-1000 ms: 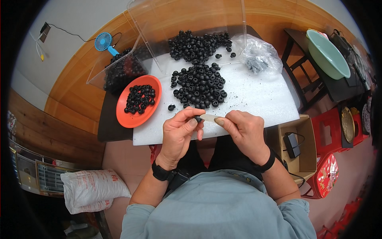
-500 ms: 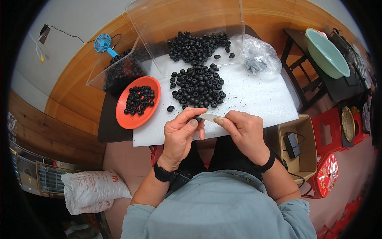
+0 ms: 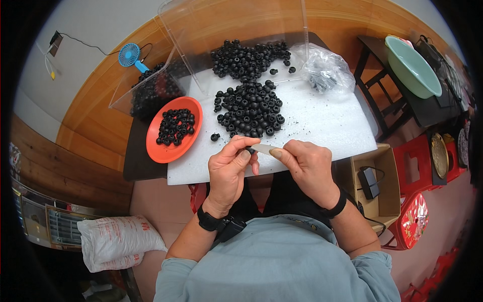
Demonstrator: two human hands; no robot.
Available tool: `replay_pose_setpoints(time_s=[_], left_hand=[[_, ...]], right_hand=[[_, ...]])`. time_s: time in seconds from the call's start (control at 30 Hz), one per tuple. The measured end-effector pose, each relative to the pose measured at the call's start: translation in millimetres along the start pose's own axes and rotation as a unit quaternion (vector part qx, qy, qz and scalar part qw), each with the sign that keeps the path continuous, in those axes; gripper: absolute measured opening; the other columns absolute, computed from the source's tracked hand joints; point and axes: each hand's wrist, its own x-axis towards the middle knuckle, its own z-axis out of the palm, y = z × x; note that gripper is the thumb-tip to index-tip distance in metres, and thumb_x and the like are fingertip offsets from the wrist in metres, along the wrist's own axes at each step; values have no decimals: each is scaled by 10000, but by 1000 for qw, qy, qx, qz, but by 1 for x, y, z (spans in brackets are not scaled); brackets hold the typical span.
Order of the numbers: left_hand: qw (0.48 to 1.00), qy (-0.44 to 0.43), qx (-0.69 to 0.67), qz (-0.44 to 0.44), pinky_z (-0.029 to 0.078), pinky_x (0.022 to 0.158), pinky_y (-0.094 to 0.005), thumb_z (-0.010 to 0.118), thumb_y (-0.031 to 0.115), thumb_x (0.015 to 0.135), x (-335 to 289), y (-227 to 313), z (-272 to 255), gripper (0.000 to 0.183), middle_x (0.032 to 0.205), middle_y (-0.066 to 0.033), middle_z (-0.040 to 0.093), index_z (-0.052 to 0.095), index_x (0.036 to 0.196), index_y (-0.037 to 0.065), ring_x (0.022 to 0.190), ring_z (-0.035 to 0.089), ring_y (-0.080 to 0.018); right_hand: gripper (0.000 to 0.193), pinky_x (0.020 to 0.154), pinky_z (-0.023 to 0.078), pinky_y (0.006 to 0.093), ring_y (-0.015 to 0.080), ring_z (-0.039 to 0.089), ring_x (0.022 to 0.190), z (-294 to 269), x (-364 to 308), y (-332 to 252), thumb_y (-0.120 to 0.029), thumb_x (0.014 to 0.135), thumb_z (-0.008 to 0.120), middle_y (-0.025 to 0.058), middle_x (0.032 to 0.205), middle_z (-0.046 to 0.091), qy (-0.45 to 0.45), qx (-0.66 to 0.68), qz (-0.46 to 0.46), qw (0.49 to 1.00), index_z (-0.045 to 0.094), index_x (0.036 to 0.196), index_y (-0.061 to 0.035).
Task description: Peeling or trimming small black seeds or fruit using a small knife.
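Observation:
Between the thumb and fingers of my left hand is a small round black part, mostly covered by the fingertips. My right hand grips a knife, its pale blade pointing left and meeting the black part. The thumb lies along the blade near the grip; the handle is hidden in the fist. Just beyond my hands, a heap of similar black parts with round holes lies on the white foam sheet. One loose part rests apart from the heap, near my left fingers.
An orange-red plate at the left holds more black parts. Behind it stand a clear bin of parts and a blue fan. Another heap lies farther back, beside a clear plastic bag. A cardboard box stands at right.
Almost nothing differs. Both hands keep their places with the blade against the black part; the left wrist has shifted very slightly.

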Motion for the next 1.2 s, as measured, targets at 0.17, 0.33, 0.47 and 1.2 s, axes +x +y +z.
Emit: replay_pose_setpoints(time_s=[0.17, 0.33, 0.47, 1.2], left_hand=[[1000, -4, 1, 4, 532, 705, -298, 563, 14, 1040, 1, 0, -1, 260, 1131, -107, 594, 658, 1258, -93, 830, 612, -193], [1000, 19, 12, -13, 521, 700, -265, 548, -36, 1022, -2, 12, 8, 228, 1057, -79, 592, 687, 1198, -74, 811, 616, -153], [969, 55, 224, 87, 501, 675, -253, 575, -53, 975, 0, 35, -13, 257, 1038, -63, 608, 709, 1194, -37, 761, 601, -120], [671, -101, 713, 176, 495, 753, -402, 728, -15, 825, 23, 50, -51, 165, 913, -97, 614, 714, 986, 16, 886, 580, -289]], right_hand=[[386, 497, 442, 395, 270, 632, 553, 3, -3, 2, -347, 972, 713, 91, 608, 605, 10, -41, -40, 998, 629, 702, -86], [344, 503, 419, 387, 259, 575, 526, -3, -4, 4, -303, 965, 733, 104, 594, 566, 6, 98, 42, 994, 657, 732, -61], [289, 516, 402, 370, 243, 532, 523, -5, -8, 6, -240, 960, 742, 103, 589, 543, 16, 146, 65, 987, 677, 763, -38], [259, 531, 408, 374, 246, 542, 568, 0, -14, 13, -220, 923, 779, 76, 625, 563, 51, 100, -30, 993, 667, 756, -56]])
